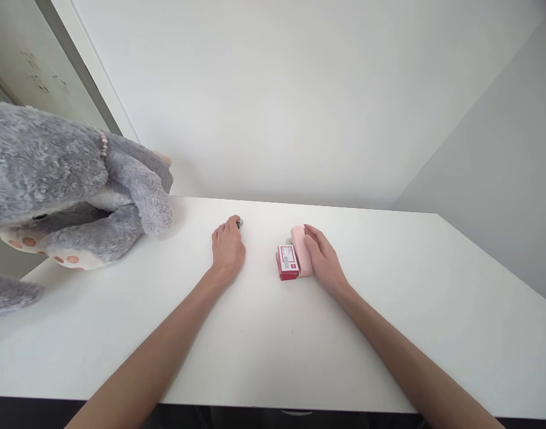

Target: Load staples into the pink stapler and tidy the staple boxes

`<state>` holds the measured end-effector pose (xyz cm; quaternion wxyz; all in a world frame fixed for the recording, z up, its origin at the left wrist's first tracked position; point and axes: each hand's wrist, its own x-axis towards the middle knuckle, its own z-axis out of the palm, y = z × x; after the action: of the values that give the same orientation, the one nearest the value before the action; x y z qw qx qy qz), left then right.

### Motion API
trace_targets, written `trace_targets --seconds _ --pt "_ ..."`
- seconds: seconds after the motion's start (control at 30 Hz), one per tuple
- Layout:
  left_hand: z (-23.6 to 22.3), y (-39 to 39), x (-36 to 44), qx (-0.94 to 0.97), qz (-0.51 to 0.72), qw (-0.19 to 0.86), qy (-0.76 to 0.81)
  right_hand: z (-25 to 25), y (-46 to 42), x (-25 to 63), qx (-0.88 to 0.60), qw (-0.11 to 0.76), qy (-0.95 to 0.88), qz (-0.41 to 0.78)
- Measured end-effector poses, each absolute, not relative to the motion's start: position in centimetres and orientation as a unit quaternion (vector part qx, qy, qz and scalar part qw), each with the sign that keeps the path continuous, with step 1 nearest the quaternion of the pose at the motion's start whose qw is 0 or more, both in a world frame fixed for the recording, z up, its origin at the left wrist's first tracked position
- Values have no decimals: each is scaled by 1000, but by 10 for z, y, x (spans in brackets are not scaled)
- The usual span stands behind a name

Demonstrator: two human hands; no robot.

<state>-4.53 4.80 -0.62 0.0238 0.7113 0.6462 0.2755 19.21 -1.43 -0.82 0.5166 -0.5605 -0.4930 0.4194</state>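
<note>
My left hand rests on the white table with its fingers curled over a small dark metal object that peeks out at the fingertips; I cannot make out what it is. My right hand lies on the right side of a pink stapler, fingers closed along it. A small red box of staples lies against the stapler's left side.
A large grey plush toy with pink paw pads sits on the table's far left corner. A white wall runs behind the table and a grey wall stands to the right. The table's near edge is at the bottom.
</note>
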Motion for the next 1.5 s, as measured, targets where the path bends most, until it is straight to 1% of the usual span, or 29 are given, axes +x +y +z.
trace_targets --seconds 0.13,0.2,0.27,0.33,0.43,0.5,0.57,0.8,1.07,1.13,1.3,1.5 --pt "-8 49 -44 724 308 -29 616 -9 -14 192 -561 517 -498 412" --pt "-6 46 -39 742 344 -29 574 -9 -14 191 -563 515 -500 409" --pt "-1 38 -32 776 374 19 508 -8 -15 191 -567 512 -503 403" --pt "5 28 -23 797 393 91 449 -8 -15 191 -572 510 -507 396" --pt "12 11 -14 828 356 207 380 -7 -16 191 -570 507 -513 393" --pt "14 2 -9 860 311 234 332 -6 -16 191 -567 504 -518 395" --pt "14 -2 -7 876 287 232 311 -5 -17 191 -566 500 -524 394" --pt "4 3 -5 884 274 193 325 -5 -17 190 -573 496 -528 383" --pt "9 12 -14 890 239 192 337 -7 -16 191 -579 490 -531 377" --pt "10 18 -20 884 245 181 356 -6 -17 191 -580 491 -530 376" --pt "2 32 -29 827 293 150 456 -3 -19 189 -583 490 -525 382" --pt "1 33 -27 812 298 144 481 -2 -19 189 -581 492 -524 383"
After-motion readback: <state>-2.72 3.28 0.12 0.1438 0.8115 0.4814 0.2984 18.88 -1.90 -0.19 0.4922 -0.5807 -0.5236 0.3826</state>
